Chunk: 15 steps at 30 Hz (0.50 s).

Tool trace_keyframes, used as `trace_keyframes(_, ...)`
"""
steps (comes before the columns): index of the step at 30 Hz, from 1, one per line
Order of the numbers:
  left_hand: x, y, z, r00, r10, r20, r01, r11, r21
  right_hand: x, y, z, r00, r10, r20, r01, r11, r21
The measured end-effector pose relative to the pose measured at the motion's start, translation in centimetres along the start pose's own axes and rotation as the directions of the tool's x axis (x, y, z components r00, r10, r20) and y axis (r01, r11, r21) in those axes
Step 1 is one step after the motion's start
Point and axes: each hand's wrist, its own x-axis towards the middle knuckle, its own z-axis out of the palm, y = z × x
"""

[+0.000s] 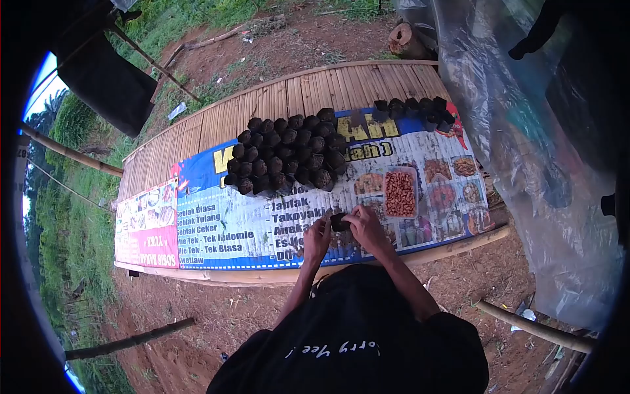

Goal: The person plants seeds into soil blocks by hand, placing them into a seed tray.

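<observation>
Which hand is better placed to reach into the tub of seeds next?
Probably the right hand: it is nearer the tub, while the left hand is beyond the small black bag.

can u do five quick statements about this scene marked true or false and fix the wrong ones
1. The left hand and right hand are both at a small black bag. True.
2. The tray sits left of the large cluster. False: the tray, holding reddish-brown pieces, is right of the large cluster of black bags.
3. A printed banner covers part of the slatted table. True.
4. The black shirt is plain. False: the black shirt bears white lettering.
5. A smaller group of black bags stands beyond the tray. True.
</observation>
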Motion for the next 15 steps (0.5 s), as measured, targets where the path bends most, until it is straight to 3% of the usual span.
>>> trace_keyframes(7, -0.9, -0.4, -0.3, 1.000, -0.008, -0.005, 0.008, 1.000, 0.004, -0.8, -0.3, 0.6, 0.997, -0.043, 0.069, 0.049, 0.995, -0.082)
trace_keyframes(15, -1.4, -0.6, -0.4, 0.999, -0.021, -0.026, 0.021, 1.000, -0.021, -0.9, -1.3, 0.7, 0.991, 0.015, 0.130, 0.009, 0.984, -0.178)
